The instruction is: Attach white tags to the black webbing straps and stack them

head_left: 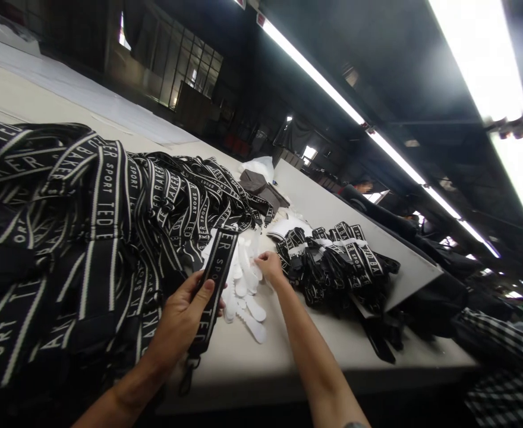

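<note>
A folded black webbing strap (219,261) with white lettering and edge stripes is gripped in my left hand (185,309), thumb across its front. From the strap's lower end hangs a dark metal clip (187,374). My right hand (270,268) is closed in a pinch at the edge of a loose heap of white strips (240,288), some with toothed edges. A white strip (253,274) is at its fingertips, partly hidden. To the left, a large tangled pile of matching straps (105,214) covers the table. Beyond my right hand lie bundled straps (350,252) with white bands round them.
The pale table (239,368) runs off to the far left, with white sheeting (87,98) along it. A white upright panel (328,214) borders the bundles. Dark grey folded pieces (261,189) lie at the back. Black-and-white checked cloth (506,356) shows at right.
</note>
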Demonstrator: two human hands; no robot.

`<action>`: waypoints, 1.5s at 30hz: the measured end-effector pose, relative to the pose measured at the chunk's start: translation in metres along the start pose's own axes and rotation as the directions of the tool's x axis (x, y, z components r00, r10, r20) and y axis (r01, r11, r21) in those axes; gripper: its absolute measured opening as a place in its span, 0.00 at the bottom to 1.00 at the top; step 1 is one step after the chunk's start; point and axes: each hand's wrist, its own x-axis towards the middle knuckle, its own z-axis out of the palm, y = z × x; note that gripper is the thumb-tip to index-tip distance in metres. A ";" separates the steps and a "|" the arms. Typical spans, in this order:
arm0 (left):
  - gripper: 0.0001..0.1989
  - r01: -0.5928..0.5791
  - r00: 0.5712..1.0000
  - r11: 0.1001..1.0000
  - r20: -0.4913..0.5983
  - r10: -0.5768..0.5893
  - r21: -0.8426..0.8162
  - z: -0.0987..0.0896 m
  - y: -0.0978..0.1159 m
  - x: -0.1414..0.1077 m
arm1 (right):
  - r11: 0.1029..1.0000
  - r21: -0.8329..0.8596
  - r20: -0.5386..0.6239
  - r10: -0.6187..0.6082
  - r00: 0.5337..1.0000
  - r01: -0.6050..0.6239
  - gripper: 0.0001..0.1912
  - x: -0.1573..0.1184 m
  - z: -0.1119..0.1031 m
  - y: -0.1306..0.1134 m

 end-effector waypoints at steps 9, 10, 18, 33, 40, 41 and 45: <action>0.20 0.054 0.954 0.998 0.297 -0.039 -0.042 0.002 0.001 -0.016 | 0.772 0.630 -0.218 0.075 0.973 0.082 0.17 -0.081 -0.059 -0.037; 0.20 0.053 0.932 0.998 0.359 -0.045 -0.014 0.005 0.000 -0.019 | 0.687 0.723 -0.174 0.087 0.981 0.068 0.17 -0.097 -0.060 -0.045; 0.20 0.015 0.803 0.997 0.594 -0.054 0.070 0.025 -0.010 -0.039 | 0.402 0.904 0.155 0.011 0.988 -0.147 0.16 -0.185 -0.053 -0.077; 0.23 0.101 0.725 0.980 0.662 -0.191 0.172 0.017 -0.007 -0.042 | 0.828 0.550 0.062 -0.173 0.983 0.111 0.16 -0.220 -0.084 -0.055; 0.23 0.109 0.779 0.963 0.581 -0.236 0.245 0.019 -0.013 -0.042 | 0.857 0.514 0.187 -0.083 0.979 -0.025 0.12 -0.232 -0.080 -0.043; 0.23 0.081 0.798 0.962 0.562 -0.218 0.260 0.019 -0.014 -0.042 | 0.862 0.505 0.182 -0.072 0.981 -0.031 0.12 -0.235 -0.079 -0.041; 0.19 -0.121 0.829 0.947 0.555 -0.068 0.298 0.022 -0.017 -0.040 | 0.860 0.507 0.036 0.040 0.999 -0.052 0.14 -0.256 -0.062 -0.034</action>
